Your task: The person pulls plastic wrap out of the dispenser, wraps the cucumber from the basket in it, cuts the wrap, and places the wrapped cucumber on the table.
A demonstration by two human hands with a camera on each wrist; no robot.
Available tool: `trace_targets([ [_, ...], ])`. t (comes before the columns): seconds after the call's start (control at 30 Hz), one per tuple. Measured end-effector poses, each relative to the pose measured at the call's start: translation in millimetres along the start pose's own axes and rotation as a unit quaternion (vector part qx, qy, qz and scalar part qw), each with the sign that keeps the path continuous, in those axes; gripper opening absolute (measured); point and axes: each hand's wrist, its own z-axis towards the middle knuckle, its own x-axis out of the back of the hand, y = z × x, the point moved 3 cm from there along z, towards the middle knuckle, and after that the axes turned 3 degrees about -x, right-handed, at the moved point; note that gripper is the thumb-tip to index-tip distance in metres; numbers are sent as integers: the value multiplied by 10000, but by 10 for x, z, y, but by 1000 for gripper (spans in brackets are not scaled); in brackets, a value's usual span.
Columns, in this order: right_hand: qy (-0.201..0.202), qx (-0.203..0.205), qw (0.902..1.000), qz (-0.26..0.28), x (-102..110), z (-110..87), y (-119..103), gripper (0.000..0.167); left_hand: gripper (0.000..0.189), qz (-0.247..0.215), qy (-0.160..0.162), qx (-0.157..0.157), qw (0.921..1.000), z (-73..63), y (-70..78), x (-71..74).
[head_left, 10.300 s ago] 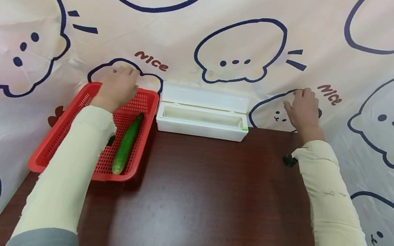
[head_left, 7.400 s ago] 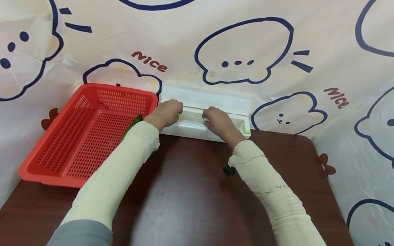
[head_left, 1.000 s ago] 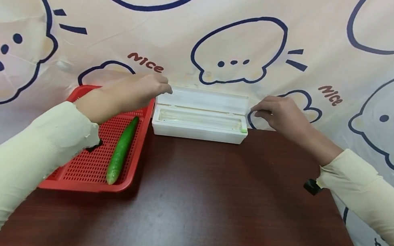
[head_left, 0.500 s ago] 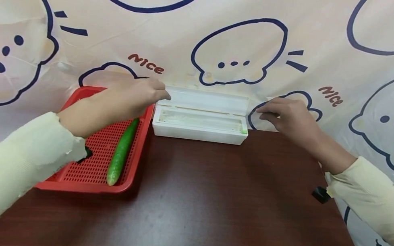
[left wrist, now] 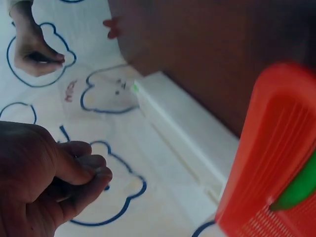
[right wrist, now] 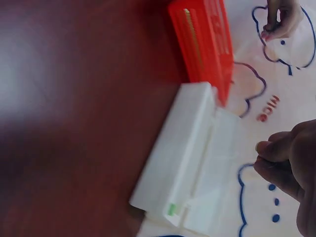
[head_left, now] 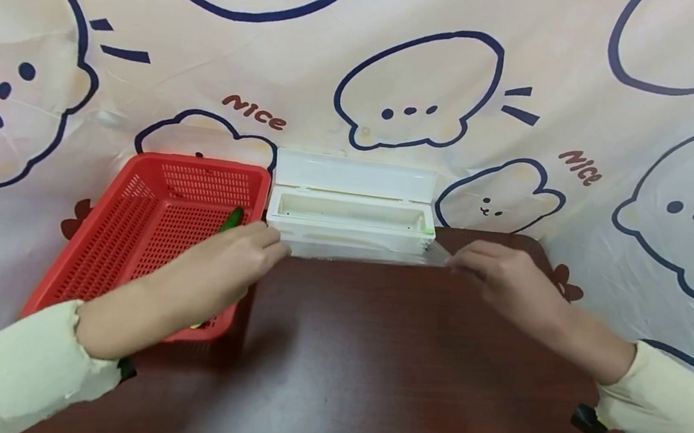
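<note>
A sheet of clear cling film [head_left: 358,254] stretches between my two hands, in front of a white cling film dispenser [head_left: 347,236] whose lid stands raised at the table's back. My left hand [head_left: 229,260] pinches the film's left end, above the right side of a red basket [head_left: 146,229]. At the other end, my right hand [head_left: 515,286] pinches the film, right of the dispenser. In both wrist views, thumb and fingertips press together; the thin film barely shows there. A cucumber [head_left: 232,218] lies in the basket, partly hidden behind my left hand in the head view.
The brown table [head_left: 356,360] spreads out in front of the dispenser. A patterned cloth [head_left: 311,77] hangs close behind the table and along its sides. A green tab [head_left: 428,231] marks the dispenser's right end.
Both hands first reached into the dispenser, then spread apart and up with the film. Over the last half second they have come down and toward me, the film now in front of the dispenser.
</note>
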Motion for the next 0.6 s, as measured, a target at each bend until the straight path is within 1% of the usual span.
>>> trace_targets([
  [0.1,-153,-2,9999,-69,-125,-147,-63,44,49,199,2,-68,9998,-115,101,-141],
  [0.2,-260,210,9992,-216,-271,-274,-105,50,47,682,-16,-348,9971,-238,211,-315],
  [0.27,-282,397,9983,-315,-377,-363,-124,53,49,1056,23,-574,9927,-329,290,-454],
  [0.33,-300,580,9970,-422,-497,-458,-131,54,46,1452,111,-802,9861,-409,363,-612],
  [0.37,-282,676,9961,-483,-557,-503,-132,53,44,1615,160,-866,9829,-443,394,-689],
  [0.5,-133,920,9941,-566,-762,-649,-121,52,30,2159,264,-1042,9705,-539,486,-970],
  [0.6,69,1040,9934,-478,-869,-692,-117,48,24,2300,239,-1048,9672,-589,519,-1119],
])
